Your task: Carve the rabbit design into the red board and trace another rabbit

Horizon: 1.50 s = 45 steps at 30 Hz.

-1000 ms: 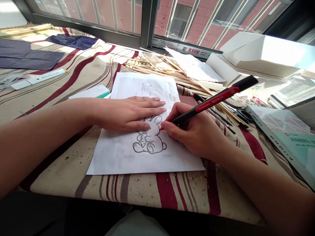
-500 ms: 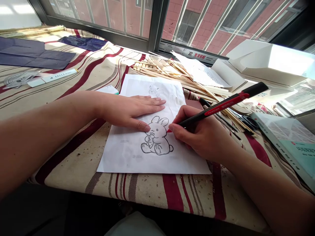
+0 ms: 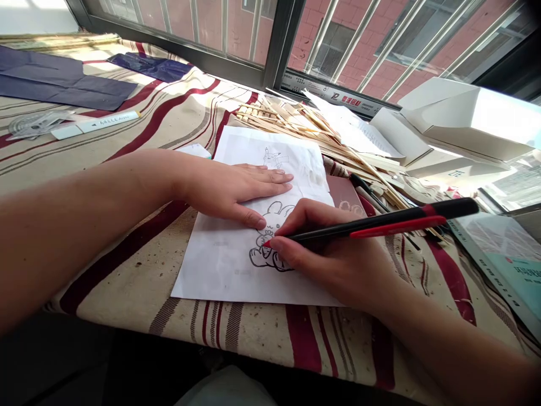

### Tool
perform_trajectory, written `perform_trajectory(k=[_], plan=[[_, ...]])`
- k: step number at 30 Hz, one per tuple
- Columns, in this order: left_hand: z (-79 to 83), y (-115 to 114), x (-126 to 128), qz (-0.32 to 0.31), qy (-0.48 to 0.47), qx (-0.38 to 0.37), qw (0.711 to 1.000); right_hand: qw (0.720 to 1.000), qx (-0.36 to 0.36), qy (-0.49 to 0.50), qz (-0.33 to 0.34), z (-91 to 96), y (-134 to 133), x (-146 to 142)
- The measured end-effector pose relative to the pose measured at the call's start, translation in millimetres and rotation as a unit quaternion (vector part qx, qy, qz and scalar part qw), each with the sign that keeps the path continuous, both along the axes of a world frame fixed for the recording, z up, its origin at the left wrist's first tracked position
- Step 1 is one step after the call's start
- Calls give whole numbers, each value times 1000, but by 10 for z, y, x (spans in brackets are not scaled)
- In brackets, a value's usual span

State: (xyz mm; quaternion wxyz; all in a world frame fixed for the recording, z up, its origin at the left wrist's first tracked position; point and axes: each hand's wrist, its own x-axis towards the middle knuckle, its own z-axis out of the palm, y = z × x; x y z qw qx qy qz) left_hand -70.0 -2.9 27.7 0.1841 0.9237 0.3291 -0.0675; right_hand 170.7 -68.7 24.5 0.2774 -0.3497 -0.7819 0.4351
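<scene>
Two hands are in view: the left hand point(image 3: 228, 192) and the right hand point(image 3: 333, 254). Under both lies one white paper sheet point(image 3: 211, 270), printed with one rabbit drawing point(image 3: 276, 217) and one small cartoon figure point(image 3: 274, 158). The right hand holds one red-and-black marker point(image 3: 380, 225). Beyond the left hand are two dark blue sheets point(image 3: 63, 84) point(image 3: 150, 66) and one white printed strip point(image 3: 95, 124). Beyond the right hand are one white box point(image 3: 465, 118) and many bamboo strips point(image 3: 321, 135), too many to count. To its right is one book point(image 3: 502, 254).

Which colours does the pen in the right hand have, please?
The pen is black with a red clip; head view.
</scene>
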Motion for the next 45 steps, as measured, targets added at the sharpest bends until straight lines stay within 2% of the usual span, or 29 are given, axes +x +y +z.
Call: perform_trajectory(k=[15,23,29,35,45], plan=[[-7,-7,6,4,-3,1,1000,999,9,-29,15,4,7,0],[-9,0,7,0,2,5,1000,999,10,-39,-14,5,-15,-7],[0,-8,11,9,-8,-4,1000,999,4,-32,11,16,3,3],[18,-22,17,9,1,-4,1000,999,11,-37,0,-3,0,7],[16,-13,21,17,-1,-7,1000,1000,7,-11,23,-11,18,21]])
